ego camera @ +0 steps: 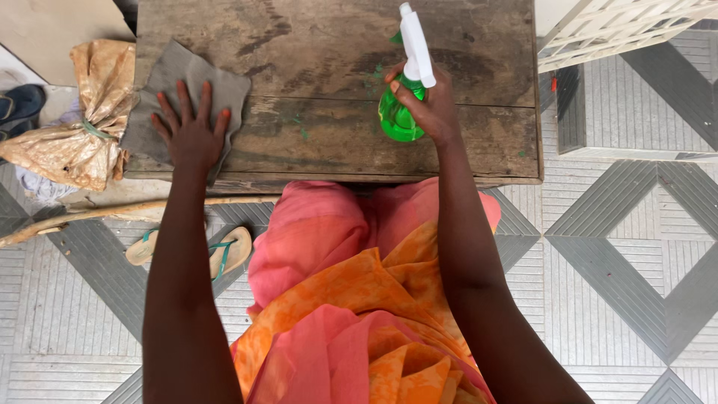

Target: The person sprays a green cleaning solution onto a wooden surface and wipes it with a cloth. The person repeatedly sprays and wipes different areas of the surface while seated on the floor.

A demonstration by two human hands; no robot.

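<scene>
A cloth (pixel 187 90) lies on the left end of a wooden table (pixel 329 52), the left hand (pixel 191 131) flat on it. The right hand (pixel 426 108) holds a spray bottle (pixel 404 82) over the table's middle (right of the cloth). A tied bag (pixel 78 120) sits left of the table; 1 sandal (pixel 224 251) lies on the floor (pixel 621 247) below.

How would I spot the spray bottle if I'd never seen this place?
Find the worn wooden table in front of the seated person. The right hand grips the spray bottle above the table's right side. It is the only bright green thing there, with a white trigger head.
</scene>
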